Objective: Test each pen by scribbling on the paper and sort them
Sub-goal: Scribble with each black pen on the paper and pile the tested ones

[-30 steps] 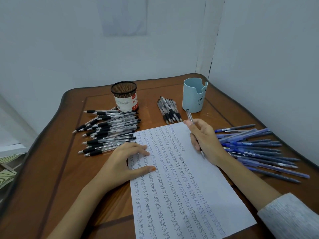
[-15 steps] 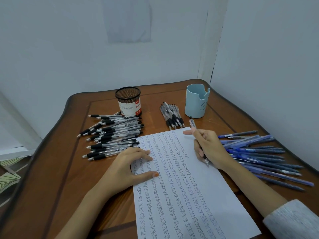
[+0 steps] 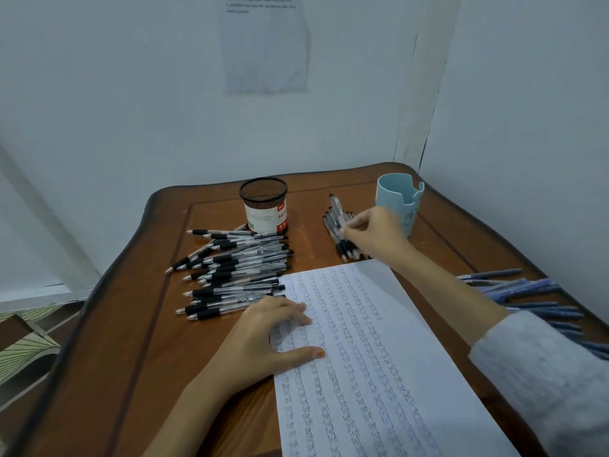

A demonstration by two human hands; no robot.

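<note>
A white sheet of paper [image 3: 369, 364] covered in rows of scribbles lies on the brown table [image 3: 131, 357]. My left hand [image 3: 263, 334] rests flat on the sheet's left edge, fingers straight. My right hand [image 3: 372, 232] reaches over the small bundle of black-grip pens [image 3: 344, 249] behind the paper. Its curled fingers pinch one clear pen [image 3: 335, 204], whose end juts out past the bundle. A large pile of black-grip pens [image 3: 237, 268] lies left of the paper. A pile of blue pens [image 3: 527, 298] lies on the right, partly hidden by my right forearm.
A black mesh pen cup [image 3: 263, 206] with a white label stands behind the black pile. A light blue cup [image 3: 398, 199] stands at the back right, just beyond my right hand. Walls close in behind and to the right of the table.
My right hand has lifted the pen off the paper and carried it back to the small bundle near the blue cup. My left hand stays on the sheet. The camera tilted up.
</note>
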